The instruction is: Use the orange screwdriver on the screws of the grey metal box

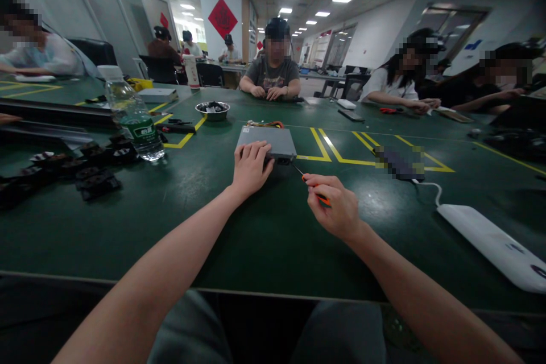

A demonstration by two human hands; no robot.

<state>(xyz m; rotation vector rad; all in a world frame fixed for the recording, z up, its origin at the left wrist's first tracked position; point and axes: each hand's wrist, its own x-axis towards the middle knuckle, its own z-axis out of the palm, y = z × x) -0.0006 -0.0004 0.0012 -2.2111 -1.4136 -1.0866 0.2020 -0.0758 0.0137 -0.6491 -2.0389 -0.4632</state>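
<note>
A grey metal power supply unit (279, 137) lies flat on the green table, its socket side facing me. Coloured wires (269, 124) come out behind it. My left hand (252, 166) grips its near left part, fingers over the top and thumb at the front side. In my right hand (335, 203) is a screwdriver (304, 177) with an orange and black handle. Its thin shaft points up and left, with the tip at the unit's near right corner; whether it sits in a screw is too small to tell.
Left of the unit stand a water bottle (135, 119), a metal bowl (212, 110) of small parts and several black parts (98, 173). On the right, a white power bank (490, 242) is cabled to a phone (401, 163). Several people sit around the table (256, 244).
</note>
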